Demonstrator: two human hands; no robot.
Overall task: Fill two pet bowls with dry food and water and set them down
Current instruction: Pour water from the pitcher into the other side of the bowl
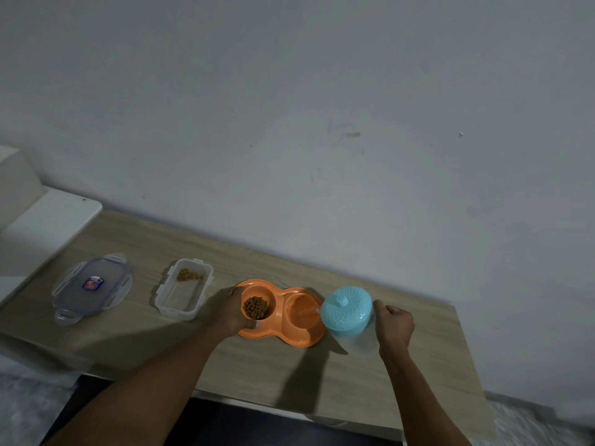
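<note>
While the right hand (395, 326) grips one tilted blue-lidded jug (347, 312), the left hand (232, 312) clasps one orange double bowl (281, 312) mid-worktop (289, 371): one kibble well, one wet. Farther left: one food container (184, 288), one lid (92, 286).

Your left hand (232, 309) and right hand (395, 326) are both bare, with no gloves, rings, watch or bands showing, and both of your forearms run uncovered to the lower edge of the view, with no sleeve in sight.
</note>
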